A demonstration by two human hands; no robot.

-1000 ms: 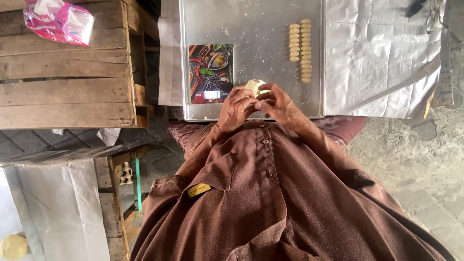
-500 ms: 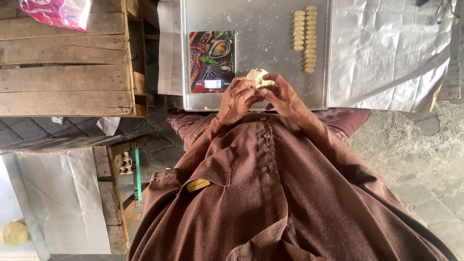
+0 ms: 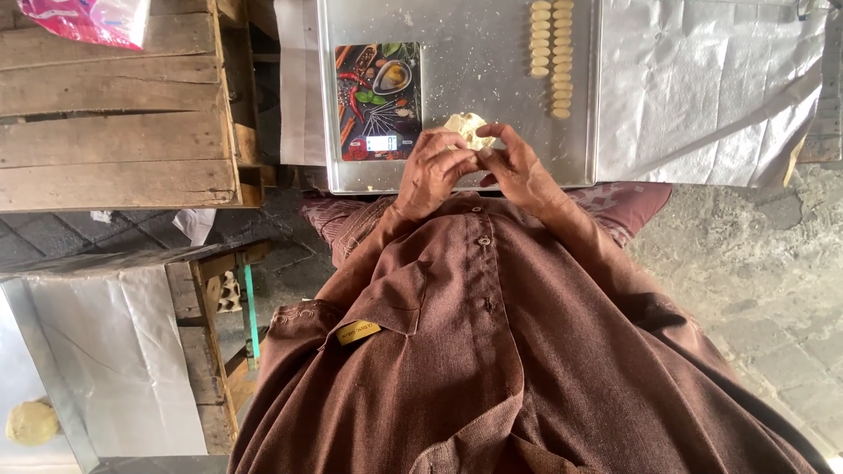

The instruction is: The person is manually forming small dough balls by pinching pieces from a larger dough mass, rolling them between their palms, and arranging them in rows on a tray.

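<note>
I see both hands meeting over the near edge of a metal tray (image 3: 492, 53), working one small piece of pale dough (image 3: 465, 128) between them. My left hand (image 3: 436, 167) curls around the dough from the left, fingers bent and closed on it, while my right hand (image 3: 518, 165) pinches it from the other side with thumb and fingertips. The dough sits just above the tray surface, partly hidden by the fingers, so I cannot tell its exact shape; it looks like a flattened, ragged lump. On the tray, left of the hands and just beside them, lies a flat kitchen scale (image 3: 379, 101) with a colourful printed top and a small display. Further along the tray, two neat rows of shaped dough pieces (image 3: 551, 54) run side by side, well apart from the hands. The tray rests on a counter covered with white paper sheeting (image 3: 702, 79). To the left stands a wooden crate (image 3: 114, 114) with a pink plastic bag (image 3: 83, 19) on top. At the lower left, a round yellowish ball of dough (image 3: 32, 422) lies on another surface. My brown buttoned garment (image 3: 492, 351) fills the foreground.
</note>
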